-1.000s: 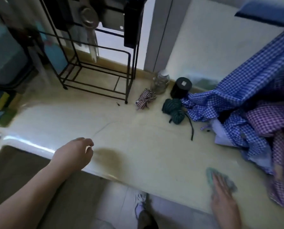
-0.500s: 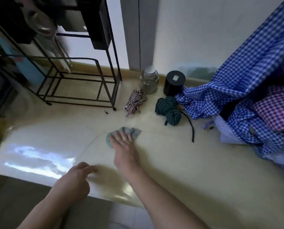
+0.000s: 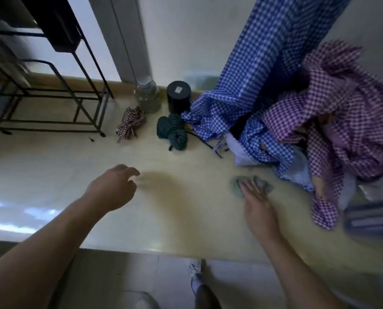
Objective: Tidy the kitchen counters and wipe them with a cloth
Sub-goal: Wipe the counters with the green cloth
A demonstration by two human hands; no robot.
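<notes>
A small grey-green cloth [image 3: 264, 185] lies on the beige counter [image 3: 186, 204], right of centre. My right hand [image 3: 256, 208] presses flat on it with straight fingers, just short of the pile of checked fabric. My left hand [image 3: 112, 188] hovers over the counter's middle left, fingers loosely curled, holding nothing.
At the back stand a black wire rack [image 3: 52, 103], a glass jar [image 3: 147, 97] and a black cylinder [image 3: 178, 97]. A red checked bundle [image 3: 130, 123] and a dark green rolled cloth [image 3: 172, 132] lie in front. Blue checked fabric [image 3: 253, 85] and purple checked fabric [image 3: 342, 108] pile up at right.
My right hand has swept the cloth from the counter's middle to the right, near the fabric pile. My left hand has stayed over the middle left.
</notes>
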